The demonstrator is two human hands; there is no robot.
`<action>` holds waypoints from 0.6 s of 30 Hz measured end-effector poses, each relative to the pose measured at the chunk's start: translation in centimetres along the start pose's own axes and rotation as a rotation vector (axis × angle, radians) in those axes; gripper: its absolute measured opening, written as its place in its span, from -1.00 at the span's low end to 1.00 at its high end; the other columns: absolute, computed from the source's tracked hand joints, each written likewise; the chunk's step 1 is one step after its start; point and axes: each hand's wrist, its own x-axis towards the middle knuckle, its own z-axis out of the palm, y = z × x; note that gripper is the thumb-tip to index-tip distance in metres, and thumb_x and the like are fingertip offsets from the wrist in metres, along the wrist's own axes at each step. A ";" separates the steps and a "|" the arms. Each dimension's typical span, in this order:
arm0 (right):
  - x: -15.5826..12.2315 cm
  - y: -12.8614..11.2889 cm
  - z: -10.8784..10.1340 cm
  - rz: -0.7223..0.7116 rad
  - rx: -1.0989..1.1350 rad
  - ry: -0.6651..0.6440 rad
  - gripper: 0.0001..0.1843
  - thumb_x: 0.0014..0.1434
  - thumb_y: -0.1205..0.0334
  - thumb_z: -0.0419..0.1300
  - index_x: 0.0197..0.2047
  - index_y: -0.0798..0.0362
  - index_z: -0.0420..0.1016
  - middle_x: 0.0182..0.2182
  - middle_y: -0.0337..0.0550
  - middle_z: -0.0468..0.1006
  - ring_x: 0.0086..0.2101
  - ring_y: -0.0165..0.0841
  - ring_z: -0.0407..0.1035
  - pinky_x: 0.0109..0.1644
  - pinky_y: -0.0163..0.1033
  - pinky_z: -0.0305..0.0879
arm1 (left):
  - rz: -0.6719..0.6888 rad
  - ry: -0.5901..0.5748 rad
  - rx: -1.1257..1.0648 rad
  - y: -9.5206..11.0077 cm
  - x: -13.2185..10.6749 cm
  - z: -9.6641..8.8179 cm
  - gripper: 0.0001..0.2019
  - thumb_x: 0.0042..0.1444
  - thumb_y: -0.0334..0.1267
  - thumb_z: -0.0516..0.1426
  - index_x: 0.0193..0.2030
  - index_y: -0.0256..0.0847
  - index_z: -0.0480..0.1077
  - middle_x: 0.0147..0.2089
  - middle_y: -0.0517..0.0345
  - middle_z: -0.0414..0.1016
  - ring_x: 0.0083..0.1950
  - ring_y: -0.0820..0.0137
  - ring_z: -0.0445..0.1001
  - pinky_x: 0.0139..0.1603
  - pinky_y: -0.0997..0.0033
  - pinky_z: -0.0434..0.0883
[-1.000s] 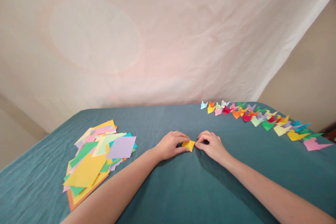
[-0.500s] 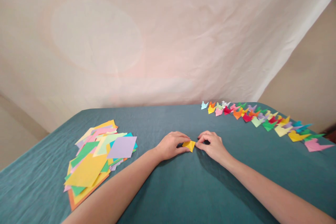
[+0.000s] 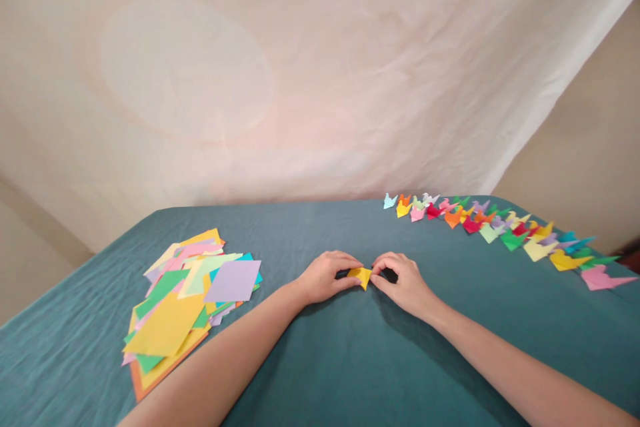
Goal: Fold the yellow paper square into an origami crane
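A small folded piece of yellow paper (image 3: 361, 275) lies on the teal tablecloth (image 3: 350, 360) between my two hands. My left hand (image 3: 325, 276) rests on the cloth with its fingers curled, pinching the paper's left side. From the right, my right hand (image 3: 403, 280) pinches the paper's other edge with thumb and forefinger. Both forearms reach in from the bottom of the view.
A loose pile of coloured paper squares (image 3: 187, 297) lies at the left, a lilac sheet on top. A curved row of several folded paper cranes (image 3: 500, 227) runs along the far right edge of the table. A pale cloth backdrop (image 3: 300, 80) hangs behind.
My right hand has shifted slightly left, closing over more of the yellow paper, so less of it shows. The left hand has barely moved.
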 end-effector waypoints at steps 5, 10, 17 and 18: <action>-0.2 -0.1 -0.1 -0.037 0.061 -0.006 -0.97 0.02 0.26 0.19 -0.43 -0.03 0.45 -0.32 -0.22 0.51 -0.25 -0.29 0.35 -0.10 -0.13 0.14 | -0.003 0.007 -0.020 0.0 0.0 0.0 -0.69 0.18 -0.13 0.07 0.01 -0.20 0.39 -0.03 0.03 0.46 -0.01 0.34 0.41 0.05 0.37 0.29; -0.4 -0.2 0.0 -0.066 0.070 -0.005 -0.97 -0.01 0.27 0.23 -0.42 -0.01 0.44 -0.32 -0.22 0.50 -0.25 -0.29 0.35 -0.10 -0.13 0.15 | -0.010 0.002 -0.024 0.1 0.1 -0.1 -0.71 0.19 -0.14 0.06 0.00 -0.19 0.39 -0.04 0.04 0.46 -0.03 0.34 0.41 0.04 0.37 0.29; -0.6 -0.8 0.0 -0.085 0.043 -0.021 -0.95 0.00 0.25 0.25 -0.42 -0.01 0.44 -0.33 -0.21 0.46 -0.25 -0.29 0.33 -0.10 -0.13 0.14 | -0.005 0.005 -0.032 0.2 0.1 -0.1 -0.72 0.20 -0.17 0.05 -0.02 -0.21 0.40 -0.07 0.05 0.47 -0.05 0.37 0.41 0.02 0.41 0.30; -0.6 -0.9 -0.1 -0.087 0.037 -0.020 -0.95 0.00 0.25 0.25 -0.42 -0.01 0.44 -0.33 -0.21 0.46 -0.24 -0.29 0.33 -0.10 -0.13 0.14 | -0.005 0.004 -0.030 0.3 0.1 -0.1 -0.72 0.21 -0.17 0.04 -0.02 -0.21 0.40 -0.07 0.05 0.47 -0.05 0.37 0.42 0.02 0.41 0.30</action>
